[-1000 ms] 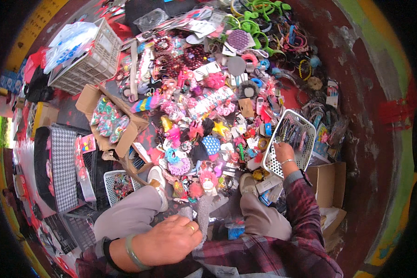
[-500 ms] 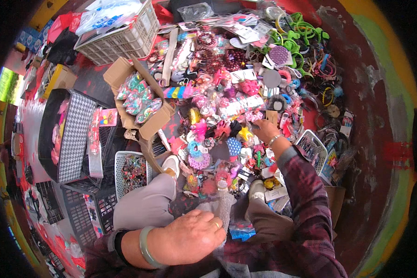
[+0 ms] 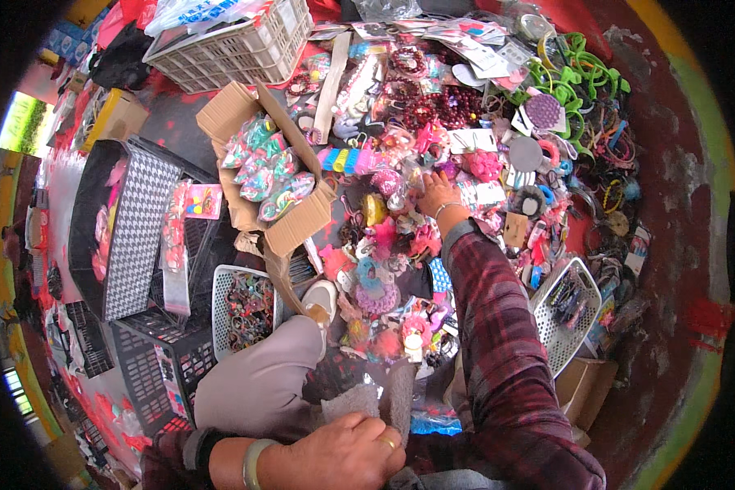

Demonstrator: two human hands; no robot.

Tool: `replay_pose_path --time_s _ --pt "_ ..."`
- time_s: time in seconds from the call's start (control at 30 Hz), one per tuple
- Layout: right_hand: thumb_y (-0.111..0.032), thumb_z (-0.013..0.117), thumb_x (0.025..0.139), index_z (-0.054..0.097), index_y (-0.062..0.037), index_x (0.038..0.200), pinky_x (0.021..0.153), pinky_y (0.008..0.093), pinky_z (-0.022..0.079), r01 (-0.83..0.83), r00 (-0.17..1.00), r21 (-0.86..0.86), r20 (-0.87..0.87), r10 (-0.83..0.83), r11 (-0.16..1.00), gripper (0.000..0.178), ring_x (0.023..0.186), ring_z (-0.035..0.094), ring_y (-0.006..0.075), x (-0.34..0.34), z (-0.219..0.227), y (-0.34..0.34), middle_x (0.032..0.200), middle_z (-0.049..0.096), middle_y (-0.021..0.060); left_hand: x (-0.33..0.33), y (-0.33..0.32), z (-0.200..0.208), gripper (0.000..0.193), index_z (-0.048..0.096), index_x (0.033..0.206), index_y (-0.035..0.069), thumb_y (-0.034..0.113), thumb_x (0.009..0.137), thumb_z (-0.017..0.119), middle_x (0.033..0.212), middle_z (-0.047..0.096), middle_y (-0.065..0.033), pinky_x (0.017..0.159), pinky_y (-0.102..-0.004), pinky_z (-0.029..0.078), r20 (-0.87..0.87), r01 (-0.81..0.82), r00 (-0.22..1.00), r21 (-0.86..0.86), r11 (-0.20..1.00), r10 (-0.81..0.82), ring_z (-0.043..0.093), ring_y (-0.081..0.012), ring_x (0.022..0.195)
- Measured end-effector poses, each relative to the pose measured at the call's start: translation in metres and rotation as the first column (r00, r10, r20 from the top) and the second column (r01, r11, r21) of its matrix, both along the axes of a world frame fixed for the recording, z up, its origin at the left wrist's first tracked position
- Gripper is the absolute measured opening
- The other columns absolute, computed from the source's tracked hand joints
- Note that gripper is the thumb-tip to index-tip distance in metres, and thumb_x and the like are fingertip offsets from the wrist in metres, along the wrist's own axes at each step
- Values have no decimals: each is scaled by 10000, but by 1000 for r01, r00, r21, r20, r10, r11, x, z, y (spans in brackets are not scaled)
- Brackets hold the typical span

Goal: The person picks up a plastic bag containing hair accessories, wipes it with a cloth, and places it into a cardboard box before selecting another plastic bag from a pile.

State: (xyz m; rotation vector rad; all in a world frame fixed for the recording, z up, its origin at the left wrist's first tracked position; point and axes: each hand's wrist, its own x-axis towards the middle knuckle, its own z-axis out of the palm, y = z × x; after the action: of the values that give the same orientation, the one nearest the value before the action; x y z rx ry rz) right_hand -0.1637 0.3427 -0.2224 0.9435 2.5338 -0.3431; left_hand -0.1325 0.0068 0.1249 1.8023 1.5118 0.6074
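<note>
My left hand (image 3: 343,453) is closed low in front of me, around a whitish, bubbly-textured wrapping (image 3: 400,400) that sticks up past the fingers. What lies inside the fist is hidden. Over the middle of a heap of hair accessories, my right hand (image 3: 439,196) reaches down with its fingers apart, touching small clear-wrapped pieces. Close by it are a bright pink scrunchie (image 3: 483,166), a white card (image 3: 472,140) and a strip of blue and yellow pieces (image 3: 345,160). My right sleeve covers part of the heap.
An open cardboard box (image 3: 235,196) of wrapped packets stands left of the heap. Nearby are a white basket (image 3: 219,314) of small items, a black houndstooth bin (image 3: 143,237) and a beige crate (image 3: 237,57). Another white basket (image 3: 557,343) sits right; green headbands (image 3: 584,69) lie far right.
My right hand has moved left and farther away across the heap. My left hand stays low with the wrapping, which now spreads wider. The view has shifted slightly.
</note>
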Motion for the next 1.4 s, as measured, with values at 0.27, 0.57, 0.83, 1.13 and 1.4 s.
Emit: replay_pose_path --time_s 0.27,0.57,0.83,1.13,1.4 --pt "-258 501 821 613 -101 1039 819 441 474 -100 994 75 -38 103 992 292 990 582 302 39 -18 -6 1025 633 124 -10 18 0 113 548 809 27 123 756 519 782 470 -78 699 -331 396 -6 0 1000 20 1000 0 481 -220 734" --pt "-158 473 794 591 -15 985 748 435 510 39 998 -192 56 -29 981 266 866 632 363 140 -39 -32 912 648 210 -14 27 3 82 539 753 52 132 741 525 741 466 -69 664 -328 404 -19 30 999 11 999 -30 483 -213 717" --pt "-453 561 805 545 -19 1124 790 441 495 -179 979 -302 40 200 936 539 900 613 384 94 42 -29 956 631 230 -10 22 -2 91 537 740 69 158 730 525 739 469 -58 659 -319 401 -82 14 997 52 999 -10 482 -206 723" --pt "-458 629 770 466 -96 1240 791 429 495 481 857 -348 -4 -514 805 615 958 609 372 66 -87 -2 1169 510 297 -13 25 -1 86 519 752 64 144 727 500 754 459 -64 677 -318 400 -63 32 998 51 998 -29 476 -208 728" --pt "-351 593 777 536 -138 1143 789 449 477 238 927 -249 -232 -296 939 427 962 576 364 87 -24 -100 1115 540 189 -4 22 1 75 502 741 62 129 710 512 747 454 -68 680 -313 400 -49 0 999 63 998 3 472 -208 721"
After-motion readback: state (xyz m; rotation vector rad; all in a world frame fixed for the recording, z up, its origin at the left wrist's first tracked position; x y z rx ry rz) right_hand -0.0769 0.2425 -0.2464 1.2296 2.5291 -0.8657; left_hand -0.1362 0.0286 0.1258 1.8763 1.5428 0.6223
